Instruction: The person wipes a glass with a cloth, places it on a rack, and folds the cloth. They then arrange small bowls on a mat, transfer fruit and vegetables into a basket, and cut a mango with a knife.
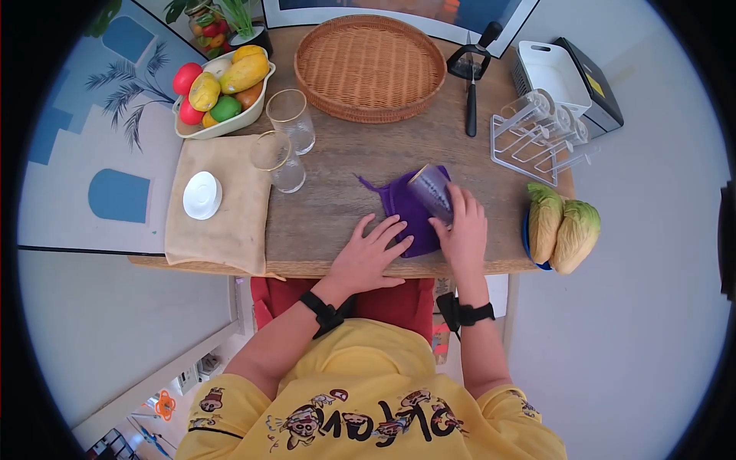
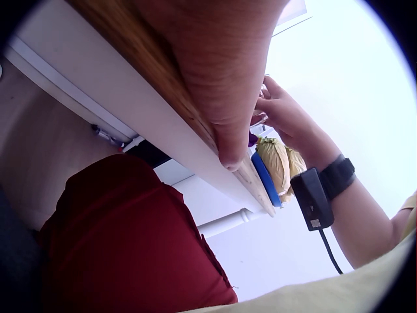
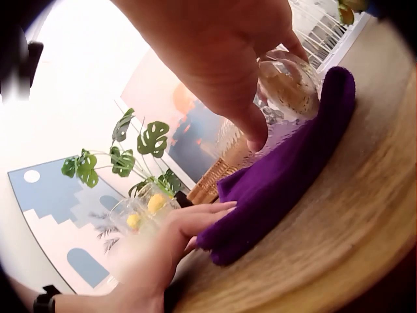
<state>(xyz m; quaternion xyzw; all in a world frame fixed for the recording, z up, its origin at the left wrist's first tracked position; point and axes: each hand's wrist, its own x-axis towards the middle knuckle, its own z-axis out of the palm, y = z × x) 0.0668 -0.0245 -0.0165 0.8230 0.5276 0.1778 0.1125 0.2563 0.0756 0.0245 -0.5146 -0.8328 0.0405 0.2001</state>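
Observation:
A clear glass (image 1: 431, 193) lies tilted over a folded purple cloth (image 1: 414, 224) near the table's front edge. My right hand (image 1: 464, 239) grips the glass from its right side, thumb and fingers round its lower end. In the right wrist view the thick base of the glass (image 3: 290, 91) shows under that hand, close over the cloth. My left hand (image 1: 366, 257) has its fingers spread, and their tips rest on the cloth's left edge. The left wrist view shows little of what lies beneath that palm.
Two gold-rimmed glasses (image 1: 288, 178) stand left, beside a beige cloth (image 1: 230, 241) bearing a small white dish (image 1: 202, 195). Behind are a fruit basket (image 1: 268, 75), a wicker tray (image 1: 368, 113) and a black-handled knife (image 1: 471, 111). A glass rack (image 1: 529, 162) and cabbages (image 1: 575, 234) stand right.

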